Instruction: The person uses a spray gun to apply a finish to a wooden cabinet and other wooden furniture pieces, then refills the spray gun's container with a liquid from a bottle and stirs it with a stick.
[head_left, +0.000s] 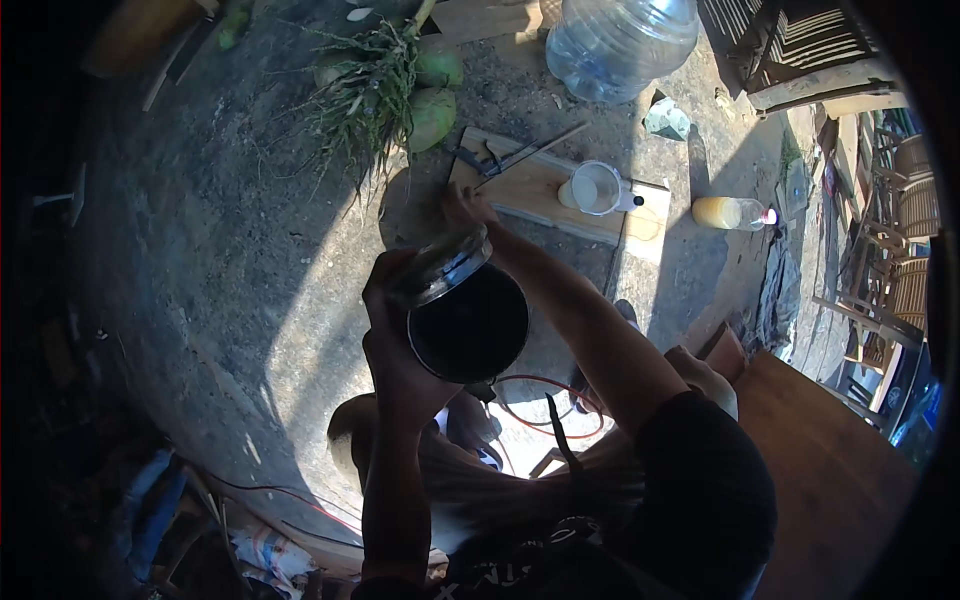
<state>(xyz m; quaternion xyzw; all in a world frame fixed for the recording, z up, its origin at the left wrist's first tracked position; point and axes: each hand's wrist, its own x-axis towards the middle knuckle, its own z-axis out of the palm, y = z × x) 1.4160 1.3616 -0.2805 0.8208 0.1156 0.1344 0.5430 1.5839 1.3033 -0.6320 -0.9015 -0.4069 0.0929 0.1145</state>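
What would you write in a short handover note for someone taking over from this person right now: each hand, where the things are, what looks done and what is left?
Left hand: grips the side of a dark jar, held tilted above the ground.
Right hand: at the jar's metal lid, fingers near its rim.
Nearby: wooden board on the ground with a white cup and a metal tool; big clear water bottle beyond.
Done: jar lifted.
Left: whether the lid is tight or loose cannot be told; check it.

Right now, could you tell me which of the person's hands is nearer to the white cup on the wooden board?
The right. The right hand reaches over the dark jar's lid end, just short of the wooden board carrying the white cup. The left hand grips the jar's side, farther back.
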